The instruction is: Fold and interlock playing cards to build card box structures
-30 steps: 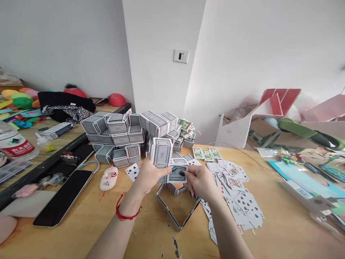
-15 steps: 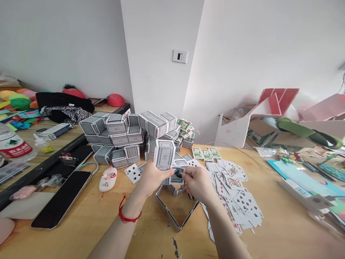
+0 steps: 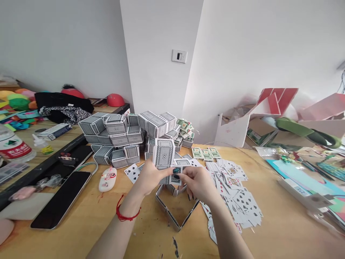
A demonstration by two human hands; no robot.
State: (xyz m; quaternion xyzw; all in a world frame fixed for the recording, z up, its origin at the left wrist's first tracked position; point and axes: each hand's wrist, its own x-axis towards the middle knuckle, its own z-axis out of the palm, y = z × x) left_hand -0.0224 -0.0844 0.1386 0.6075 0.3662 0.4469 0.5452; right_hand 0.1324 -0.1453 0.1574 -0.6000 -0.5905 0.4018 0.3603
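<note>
My left hand [image 3: 151, 176] is closed on several playing cards [image 3: 164, 153] with patterned grey backs; one long card stands upright above the thumb. My right hand [image 3: 198, 181] pinches the right end of a card crossing near the left thumb, so both hands grip the same cards. Below them, a heart-shaped ring [image 3: 172, 214] folded from cards stands on edge on the table; the hands partly hide its far side. To the right of my right hand lies a spread heap of face-up playing cards [image 3: 237, 190].
Stacked blocks made of cards [image 3: 118, 133] stand at the back. Green card packs [image 3: 207, 154] lie right of them. On the left are a black phone [image 3: 61, 199], a white mouse [image 3: 107, 179] and a glue bottle [image 3: 43, 144]. A power strip [image 3: 304, 198] lies on the right.
My right fingers have shifted slightly left along the crossing card, and that card now sits straighter against the upright one. The hands otherwise stay in place above the ring.
</note>
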